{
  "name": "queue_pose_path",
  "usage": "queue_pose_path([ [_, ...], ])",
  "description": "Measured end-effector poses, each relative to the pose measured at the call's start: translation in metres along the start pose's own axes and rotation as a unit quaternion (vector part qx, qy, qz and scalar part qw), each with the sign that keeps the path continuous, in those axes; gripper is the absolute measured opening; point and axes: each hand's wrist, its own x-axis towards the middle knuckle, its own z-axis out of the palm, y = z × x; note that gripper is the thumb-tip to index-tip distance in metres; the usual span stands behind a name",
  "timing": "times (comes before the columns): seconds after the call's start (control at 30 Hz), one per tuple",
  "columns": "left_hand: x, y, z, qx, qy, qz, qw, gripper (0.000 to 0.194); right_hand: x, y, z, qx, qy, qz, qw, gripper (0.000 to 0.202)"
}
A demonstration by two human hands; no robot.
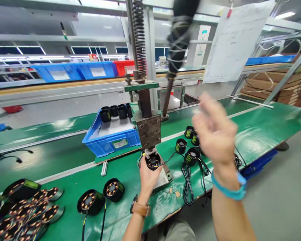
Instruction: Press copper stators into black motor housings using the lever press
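I can't read the label on the blue box, my left hand hugs the black cup under the press, and my right hand's grip (so blurry!) I can't tell.

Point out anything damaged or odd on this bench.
The green bench surface looks worn: between the press base and the coiled cable, tan patches show, as if its covering had torn.

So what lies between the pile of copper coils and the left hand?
Two coil-filled black housings, on the green tabletop; the head view shows it.
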Motion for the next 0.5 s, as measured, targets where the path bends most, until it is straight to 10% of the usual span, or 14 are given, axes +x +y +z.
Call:
queue_pose_path([
  [0.1, -0.012, -0.003, 0.001, -0.004, 0.021, 0.005, 1.000, 0.079, -0.103, 0.055, 0.014, -0.071, -0.067, 0.233, 0.968, 0.047],
  [0.27, -0.012, -0.002, 0.001, -0.014, 0.024, 0.000, 1.000, 0.080, -0.219, 0.098, 0.024, -0.092, -0.080, 0.313, 0.942, 0.052],
  [0.37, 0.002, 0.000, 0.000, -0.003, 0.002, -0.013, 1.000, 0.076, -0.189, 0.083, 0.026, -0.058, -0.085, 0.292, 0.951, 0.049],
  [0.5, 0.014, -0.001, -0.002, 0.000, -0.052, 0.001, 0.999, 0.064, -0.054, 0.054, 0.033, 0.019, 0.006, 0.120, 0.993, 0.040],
])
